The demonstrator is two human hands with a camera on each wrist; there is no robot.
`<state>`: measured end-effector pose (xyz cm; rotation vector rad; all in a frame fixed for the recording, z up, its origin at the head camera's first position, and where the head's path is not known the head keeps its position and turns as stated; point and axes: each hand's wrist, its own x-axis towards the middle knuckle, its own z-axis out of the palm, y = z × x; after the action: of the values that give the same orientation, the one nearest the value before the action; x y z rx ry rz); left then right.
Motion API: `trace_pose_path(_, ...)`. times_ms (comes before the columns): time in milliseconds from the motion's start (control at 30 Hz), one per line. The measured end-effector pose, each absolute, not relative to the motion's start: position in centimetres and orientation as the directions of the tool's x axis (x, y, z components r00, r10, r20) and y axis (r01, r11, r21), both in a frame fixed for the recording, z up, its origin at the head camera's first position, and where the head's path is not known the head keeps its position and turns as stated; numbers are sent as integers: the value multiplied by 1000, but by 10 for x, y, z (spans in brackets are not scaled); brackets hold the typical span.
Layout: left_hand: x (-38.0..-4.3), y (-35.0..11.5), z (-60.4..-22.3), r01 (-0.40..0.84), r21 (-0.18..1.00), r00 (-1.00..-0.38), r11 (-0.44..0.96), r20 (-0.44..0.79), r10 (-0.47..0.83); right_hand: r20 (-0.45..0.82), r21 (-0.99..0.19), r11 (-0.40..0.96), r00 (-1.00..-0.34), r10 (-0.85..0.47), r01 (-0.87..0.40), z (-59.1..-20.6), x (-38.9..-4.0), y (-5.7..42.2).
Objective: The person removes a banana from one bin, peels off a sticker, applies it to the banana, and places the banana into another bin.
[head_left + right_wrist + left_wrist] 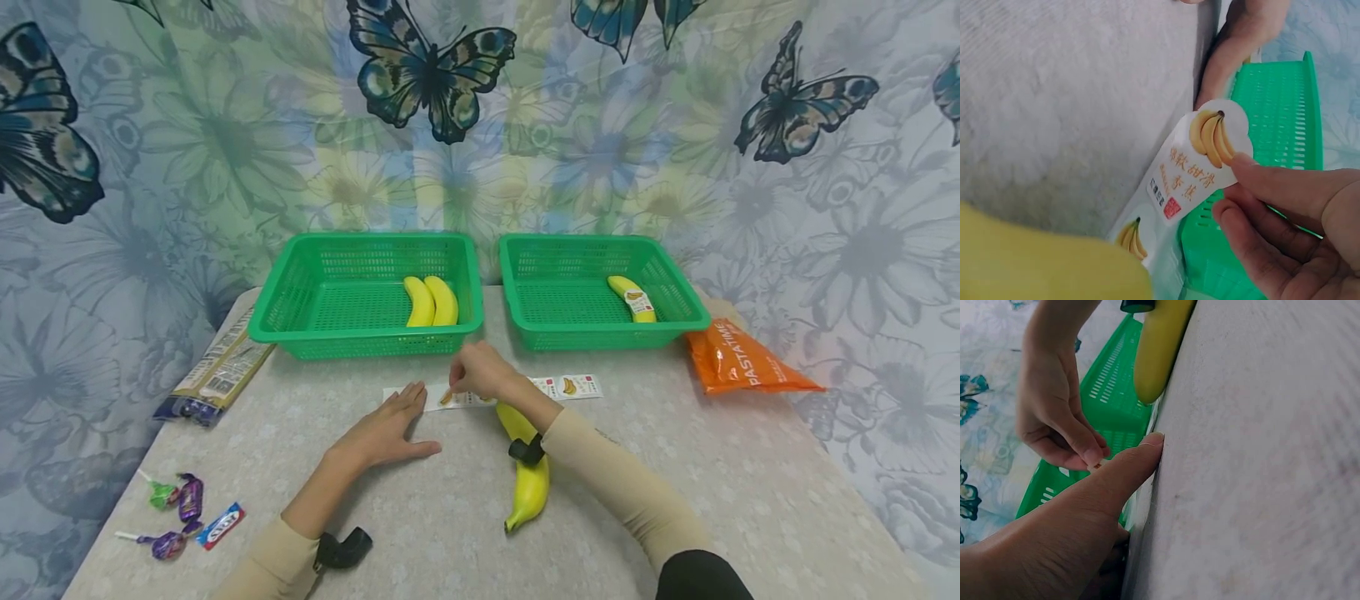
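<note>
A white strip of banana stickers [577, 386] lies across the table in front of the baskets. My left hand [382, 429] rests on its left end, fingers straight and thumb spread to the side. Over the strip, my right hand [483, 371] pinches the edge of a sticker [1194, 164] between thumb and finger. That sticker's rounded end is lifted; its other end meets the strip in the right wrist view. A yellow banana [531, 492] lies under my right wrist, partly covered by the black wrist camera.
The left green basket [360, 343] contains two bananas [444, 302]. In the right green basket [600, 336] is a banana bearing a sticker [637, 301]. An orange bag [742, 358] lies at the right, a gold-and-blue packet [225, 367] at the left, with wrapped sweets [191, 498] nearer me.
</note>
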<state>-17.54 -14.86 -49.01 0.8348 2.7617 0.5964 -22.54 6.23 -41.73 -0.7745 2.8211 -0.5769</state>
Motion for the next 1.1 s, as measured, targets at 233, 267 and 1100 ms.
trace_pose_path(233,-176,-148,-490,488,432,-823,759,-62,565,-42,-465,776,-864,-501,-427,-407,-222,72)
trace_pose_path(267,-176,-148,-491,488,432,-822,758,-63,565,-41,-469,774,-865,-500,-426,-406,-222,73)
trace_pose_path(1100,-176,-147,-492,539,359,-825,762,43,564,37,-580,739,-918,-395,-341,-383,-206,109)
